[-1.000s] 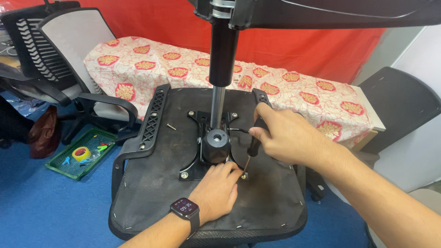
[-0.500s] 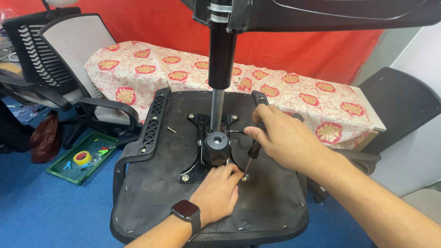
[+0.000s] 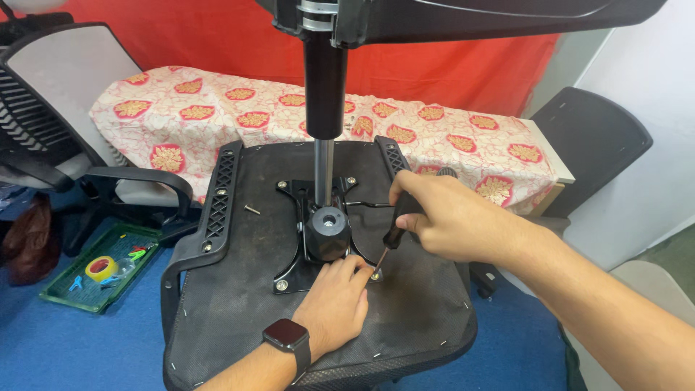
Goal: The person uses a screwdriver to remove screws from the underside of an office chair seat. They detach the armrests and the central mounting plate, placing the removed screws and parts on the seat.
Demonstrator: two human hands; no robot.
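Observation:
An upturned office chair seat [image 3: 246, 318] lies in front of me, its dark underside facing up. A black metal mounting plate [image 3: 293, 239] with a gas-lift cylinder [image 3: 324, 174] rising from its hub sits at the seat's middle. My right hand [image 3: 441, 213] grips a black-handled screwdriver [image 3: 394, 232], its tip down at the plate's near right corner. My left hand [image 3: 337, 304], with a dark smartwatch on the wrist, rests flat on the seat, fingers touching the spot beside the screwdriver tip. A loose screw [image 3: 252, 210] lies on the seat to the left.
A bed with a floral cover [image 3: 217, 108] stands behind the seat. A grey mesh office chair [image 3: 51, 108] is at the left. A green tray of small tools [image 3: 98, 268] sits on the blue floor. A black chair back [image 3: 597, 137] leans at the right.
The view has shifted slightly. My right hand has tilted the screwdriver a little at the same corner, and my left hand stays by its tip.

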